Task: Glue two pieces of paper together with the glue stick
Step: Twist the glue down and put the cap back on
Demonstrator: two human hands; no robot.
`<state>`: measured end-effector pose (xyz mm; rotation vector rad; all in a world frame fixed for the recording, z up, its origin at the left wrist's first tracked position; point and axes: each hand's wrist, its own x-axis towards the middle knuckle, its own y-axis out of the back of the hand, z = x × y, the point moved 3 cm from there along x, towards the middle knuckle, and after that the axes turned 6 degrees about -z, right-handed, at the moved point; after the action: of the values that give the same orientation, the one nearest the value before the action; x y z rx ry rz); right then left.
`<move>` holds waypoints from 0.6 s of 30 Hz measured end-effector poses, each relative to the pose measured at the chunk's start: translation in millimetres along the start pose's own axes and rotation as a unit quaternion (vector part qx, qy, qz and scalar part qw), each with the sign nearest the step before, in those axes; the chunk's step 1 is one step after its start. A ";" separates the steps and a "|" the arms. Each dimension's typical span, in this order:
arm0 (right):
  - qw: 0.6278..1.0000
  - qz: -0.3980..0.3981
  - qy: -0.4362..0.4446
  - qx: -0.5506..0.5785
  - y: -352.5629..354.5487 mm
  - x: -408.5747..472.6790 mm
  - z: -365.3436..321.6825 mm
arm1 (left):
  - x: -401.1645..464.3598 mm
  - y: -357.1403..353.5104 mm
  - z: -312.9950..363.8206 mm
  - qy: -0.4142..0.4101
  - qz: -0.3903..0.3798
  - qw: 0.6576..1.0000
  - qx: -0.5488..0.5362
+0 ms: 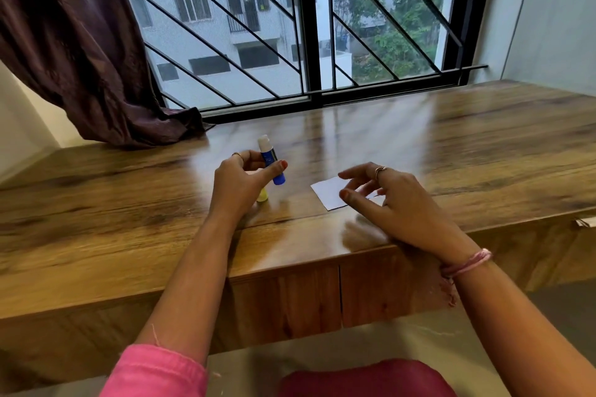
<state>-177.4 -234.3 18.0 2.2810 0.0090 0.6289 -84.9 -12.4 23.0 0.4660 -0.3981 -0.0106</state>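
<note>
Glue stick (271, 159) held upright-ish, tilted slightly, in left hand (240, 182): thumb and curled fingers (250, 156) pinch the blue barrel at mid-height, white end up and bare above the grip. Small yellow piece (262, 196), possibly the cap, stands on tabletop (483, 145) just below the left hand; partly hidden, not certain. White paper (329, 192) lies flat on tabletop just right of centre, partly under right hand (392, 200). Right-hand fingers loosely spread and hovering over the paper, gripping nothing; contact with sheet unclear. One sheet or two stacked: cannot tell. Handling estimate: stick light, rigid, smooth plastic, best gripped around the barrel. Paper very light, thin, floppy, likely to slide on glossy wood; best pinned flat with fingertips near an edge, lifted by a corner.
</note>
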 end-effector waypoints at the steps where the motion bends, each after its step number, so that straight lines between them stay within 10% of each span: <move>1: 1.000 0.002 -0.001 0.021 0.3 -0.1 -3.7 | -1.0 0.4 1.8 -0.004 0.002 1.000 -0.013; 18: 0.968 0.044 -0.051 0.244 -18.5 5.4 -13.4 | -22.5 -13.2 28.3 -0.017 -0.195 0.925 -0.327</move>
<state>-175.2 -211.1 15.7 2.8013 0.0151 0.6023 -115.3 -34.3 32.0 -0.1252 -0.3063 -0.5258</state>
